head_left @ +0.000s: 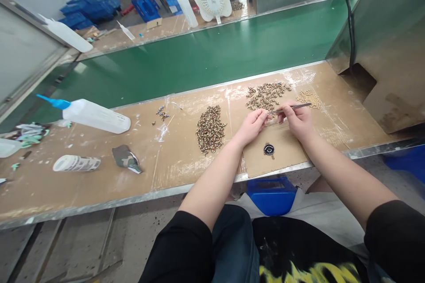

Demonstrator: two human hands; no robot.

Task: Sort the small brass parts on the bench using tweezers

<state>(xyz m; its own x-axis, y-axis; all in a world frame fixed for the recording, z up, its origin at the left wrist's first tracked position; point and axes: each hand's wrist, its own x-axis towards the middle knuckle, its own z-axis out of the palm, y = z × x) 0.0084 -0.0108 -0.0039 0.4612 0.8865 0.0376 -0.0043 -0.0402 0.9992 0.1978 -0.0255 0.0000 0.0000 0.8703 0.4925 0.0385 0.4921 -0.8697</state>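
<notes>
Head view, centre right of frame: we log our right hand (299, 120) pinching tweezers (290, 107), tips aimed at the small part nipped in our left hand (254, 124) fingertips; brass pieces (210, 129) heaped alongside on the counter (99, 177) within reach.

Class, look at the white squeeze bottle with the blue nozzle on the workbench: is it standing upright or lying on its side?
Lying on its side. The squeeze bottle rests lengthwise on the workbench, blue nozzle pointing left.
</notes>
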